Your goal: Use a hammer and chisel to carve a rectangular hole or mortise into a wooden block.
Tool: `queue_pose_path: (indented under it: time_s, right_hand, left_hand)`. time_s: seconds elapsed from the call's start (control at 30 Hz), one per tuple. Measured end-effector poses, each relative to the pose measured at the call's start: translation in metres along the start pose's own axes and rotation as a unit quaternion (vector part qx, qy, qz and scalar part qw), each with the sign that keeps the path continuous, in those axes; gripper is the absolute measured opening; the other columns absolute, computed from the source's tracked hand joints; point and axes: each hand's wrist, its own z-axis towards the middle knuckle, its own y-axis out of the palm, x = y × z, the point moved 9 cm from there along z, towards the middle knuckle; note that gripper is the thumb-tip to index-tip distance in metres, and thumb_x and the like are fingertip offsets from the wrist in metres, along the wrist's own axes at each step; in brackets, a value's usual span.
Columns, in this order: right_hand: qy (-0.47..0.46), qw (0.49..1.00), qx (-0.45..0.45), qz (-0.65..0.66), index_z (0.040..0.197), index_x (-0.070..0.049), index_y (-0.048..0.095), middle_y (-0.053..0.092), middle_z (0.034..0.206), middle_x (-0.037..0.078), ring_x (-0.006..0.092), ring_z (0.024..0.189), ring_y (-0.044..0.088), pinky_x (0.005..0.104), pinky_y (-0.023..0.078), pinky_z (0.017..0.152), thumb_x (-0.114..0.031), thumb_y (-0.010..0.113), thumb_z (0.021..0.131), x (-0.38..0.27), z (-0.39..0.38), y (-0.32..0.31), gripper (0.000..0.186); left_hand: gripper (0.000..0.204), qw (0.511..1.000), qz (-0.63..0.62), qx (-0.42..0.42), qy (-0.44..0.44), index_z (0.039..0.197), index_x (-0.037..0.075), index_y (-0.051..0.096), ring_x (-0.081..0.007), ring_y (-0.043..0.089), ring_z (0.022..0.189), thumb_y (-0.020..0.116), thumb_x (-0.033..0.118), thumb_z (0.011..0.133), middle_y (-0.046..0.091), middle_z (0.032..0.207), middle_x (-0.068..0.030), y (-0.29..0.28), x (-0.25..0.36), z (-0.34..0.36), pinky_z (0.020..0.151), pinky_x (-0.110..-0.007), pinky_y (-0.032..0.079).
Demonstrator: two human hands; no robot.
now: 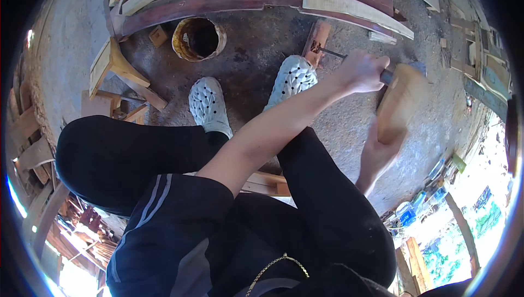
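My left hand [361, 72] is closed round the handle of a chisel [333, 54]. The chisel's thin metal shaft points left, its tip at a dark cut-out in a reddish wooden piece [322, 34]. My right shoe, a white clog [295, 79], rests against the near end of that piece. In my right hand [379, 158] is a thick pale wooden mallet [401, 103], gripped at its lower end and slightly blurred. The mallet's upper part is beside the butt of the chisel handle; whether they touch I cannot tell.
A stained round bucket [220, 43] stands ahead of my left clog [207, 103]. Beyond lie a long curved reddish beam [218, 9] and a pale curved board [349, 9]. Wooden frame parts [103, 68] are at left. Plastic bottles [406, 212] and scrap wood lie at right.
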Motion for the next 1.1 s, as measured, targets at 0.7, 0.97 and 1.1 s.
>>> queue_pose_path:
  time_s: [0.7, 0.97, 1.1]
  right_hand:
    - [0.057, 0.998, -0.014, 0.006, 0.129, 0.006, 0.042, 0.060, 0.118, 0.030, 0.0469, 0.106, 0.062, 0.0490, 0.054, 0.085, -0.025, 0.076, 0.084, 0.001, -0.002, 0.021, 0.065]
    - [0.025, 0.999, 0.018, -0.009, 0.120, 0.006, 0.050, 0.066, 0.108, 0.025, 0.0321, 0.099, 0.068, 0.0419, 0.055, 0.083, -0.025, 0.082, 0.079, -0.005, 0.001, 0.022, 0.061]
    - [0.048, 0.961, 0.145, 0.230, 0.117, 0.006, 0.052, 0.064, 0.118, 0.022, 0.0317, 0.101, 0.067, 0.0442, 0.055, 0.081, -0.018, 0.079, 0.081, 0.009, -0.009, -0.016, 0.051]
  left_hand:
    - [0.016, 0.998, 0.025, -0.049, -0.016, 0.077, 0.007, 0.061, -0.0348, 0.067, 0.057, 0.070, 0.019, 0.071, 0.066, 0.064, -0.0126, 0.016, -0.010, -0.001, 0.053, -0.046, 0.053]
    - [0.013, 0.998, 0.013, -0.058, -0.030, 0.079, 0.007, 0.062, -0.0363, 0.067, 0.060, 0.068, 0.017, 0.072, 0.066, 0.065, -0.0156, 0.027, -0.009, 0.005, 0.055, -0.048, 0.053]
    - [0.013, 0.997, 0.028, -0.075, -0.013, 0.079, 0.007, 0.063, -0.0373, 0.067, 0.061, 0.067, 0.019, 0.075, 0.065, 0.064, -0.0161, 0.028, -0.008, 0.005, 0.056, -0.049, 0.054]
